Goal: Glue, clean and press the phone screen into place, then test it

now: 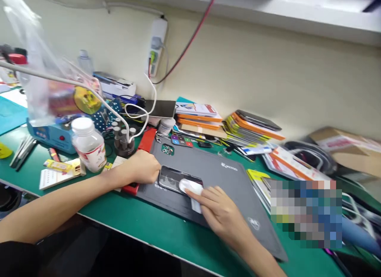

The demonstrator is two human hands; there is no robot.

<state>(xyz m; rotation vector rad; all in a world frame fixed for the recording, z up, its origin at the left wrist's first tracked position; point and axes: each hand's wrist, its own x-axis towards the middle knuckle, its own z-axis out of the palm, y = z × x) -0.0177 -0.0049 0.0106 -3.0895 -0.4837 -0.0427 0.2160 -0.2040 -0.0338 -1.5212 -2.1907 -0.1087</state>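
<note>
A dark smartphone [172,178] lies flat on a grey work mat [217,181], its glossy screen facing up with smeary, pale reflections. At its left end my left hand [145,168] is closed like a fist against the phone's edge; the fingertips are hidden. My right hand [218,209] presses a white wipe [195,186] onto the phone's right end, the index finger stretched along it. One corner of the wipe hangs over the phone's near edge onto the mat. Beyond the phone, a small dark green patch [168,149] with tiny metallic bits sits on the mat.
A white-capped bottle [88,146], a pale box [61,174] and a blue device [50,136] stand left. Orange-and-white packages [199,118] are stacked at the back. White cables [110,108] loop past a holder of cylinders [123,144]. More packages [293,166] and a pixelated area lie right.
</note>
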